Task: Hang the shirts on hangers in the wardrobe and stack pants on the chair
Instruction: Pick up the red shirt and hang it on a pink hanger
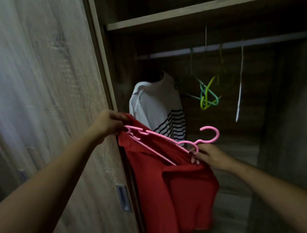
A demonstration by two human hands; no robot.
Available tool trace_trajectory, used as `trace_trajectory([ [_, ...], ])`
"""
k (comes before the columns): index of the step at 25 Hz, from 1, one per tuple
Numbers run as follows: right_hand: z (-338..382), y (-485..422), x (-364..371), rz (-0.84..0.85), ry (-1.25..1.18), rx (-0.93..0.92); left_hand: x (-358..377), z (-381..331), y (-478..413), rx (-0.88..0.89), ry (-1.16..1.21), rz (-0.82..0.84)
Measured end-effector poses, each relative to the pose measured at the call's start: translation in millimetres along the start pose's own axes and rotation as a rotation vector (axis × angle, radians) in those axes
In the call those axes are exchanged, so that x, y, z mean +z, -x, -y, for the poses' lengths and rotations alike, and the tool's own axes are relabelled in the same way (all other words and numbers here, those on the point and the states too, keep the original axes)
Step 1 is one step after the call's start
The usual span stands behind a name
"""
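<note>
- The left hand is raised in front of the edge of the pale wood-grain sliding wardrobe door. Its fingers are curled round one shoulder of the red fabric shirt and the end of the pink plastic hanger.
- The right hand is lower and further right, pinching the pink hanger just below its hook together with the shirt's neckline.
- The hanger lies tilted, high at the left hand, hook pointing right, partly inside the shirt's neck. The red shirt droops between both hands in the open wardrobe doorway, off the rail.
- A white shirt with dark stripes hangs inside at the left of the metal rail.
- Green and yellow plastic hangers dangle, tangled together, from the rail's middle; a thin pale hanger hangs to their right.
- A wooden shelf runs above the rail.
- A recessed metal handle sits low on the door.
</note>
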State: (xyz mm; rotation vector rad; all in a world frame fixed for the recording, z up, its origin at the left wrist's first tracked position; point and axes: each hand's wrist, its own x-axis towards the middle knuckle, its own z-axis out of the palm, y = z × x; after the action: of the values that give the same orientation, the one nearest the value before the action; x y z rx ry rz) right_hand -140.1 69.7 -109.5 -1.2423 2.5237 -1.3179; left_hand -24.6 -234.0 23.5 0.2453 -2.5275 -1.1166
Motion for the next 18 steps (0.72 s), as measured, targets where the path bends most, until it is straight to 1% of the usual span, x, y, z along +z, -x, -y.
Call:
trace_trajectory([
  [1, 6, -2, -7, 0.018, 0.067, -0.028, 6, 1, 1, 0.046, -0.15, -0.008],
  [3, 21, -8, -18, -0.005, 0.194, -0.095, 20, 1, 1, 0.17, -0.428, -0.031],
  [5, 31, -13, -25, -0.018, 0.31, -0.132, 29, -1, 5, 0.26, -0.554, -0.033],
  [8, 36, -16, -32, 0.073, 0.514, -0.135, 40, -6, 14, 0.348, -0.527, -0.014],
  [9, 38, -16, -34, 0.072, 0.523, -0.138, 45, -7, 16, 0.392, -0.526, 0.019],
  [11, 46, -18, -41, -0.002, 0.399, -0.158, 55, -7, 20, 0.466, -0.502, 0.124],
  [12, 51, -18, -42, -0.044, 0.343, -0.181, 57, -7, 20, 0.476, -0.455, 0.158],
  [14, 56, -18, -41, -0.062, 0.318, -0.21, 54, -5, 17, 0.449, -0.329, 0.135],
  [15, 55, -16, -41, -0.056, 0.318, -0.212, 52, -2, 17, 0.439, -0.324, 0.087],
  [16, 55, -15, -42, -0.059, 0.32, -0.214, 50, 2, 16, 0.441, -0.377, 0.047],
  [17, 56, -14, -46, -0.075, 0.32, -0.22, 49, 10, 15, 0.449, -0.461, 0.055],
  [18, 58, -14, -51, -0.093, 0.316, -0.231, 49, 18, 16, 0.456, -0.524, 0.113],
])
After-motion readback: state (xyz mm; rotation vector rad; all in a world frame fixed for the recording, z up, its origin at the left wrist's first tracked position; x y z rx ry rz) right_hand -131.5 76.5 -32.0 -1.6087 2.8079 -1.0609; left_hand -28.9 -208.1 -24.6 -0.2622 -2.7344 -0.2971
